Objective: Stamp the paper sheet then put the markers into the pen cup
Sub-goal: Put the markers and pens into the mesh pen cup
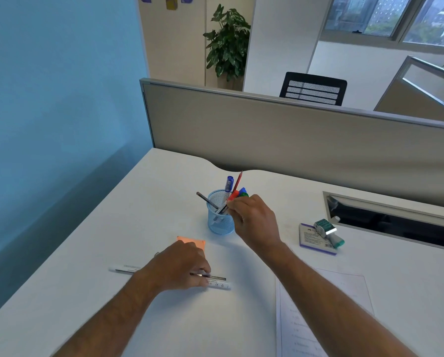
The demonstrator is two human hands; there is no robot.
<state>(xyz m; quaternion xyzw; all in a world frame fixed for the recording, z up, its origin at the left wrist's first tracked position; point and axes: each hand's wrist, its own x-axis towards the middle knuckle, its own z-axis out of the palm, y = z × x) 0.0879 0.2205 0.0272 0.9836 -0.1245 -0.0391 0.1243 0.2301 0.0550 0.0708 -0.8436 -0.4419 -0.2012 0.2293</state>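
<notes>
Head view, left to right: my left hand (182, 266) lies on the white surface (92, 266), fingers curled onto a white marker (219, 285) and a dark pen (212, 276) lying side by side, an orange sticky note (199, 242) just beyond it. At centre stands the blue mesh pen cup (219, 217), pens already in it. My right hand (254, 219) grips a bunch of coloured markers (237, 194) at its rim. Near right lies the paper sheet (318, 318); farther right the green stamp (327, 231) rests on an ink pad box (311, 239)
</notes>
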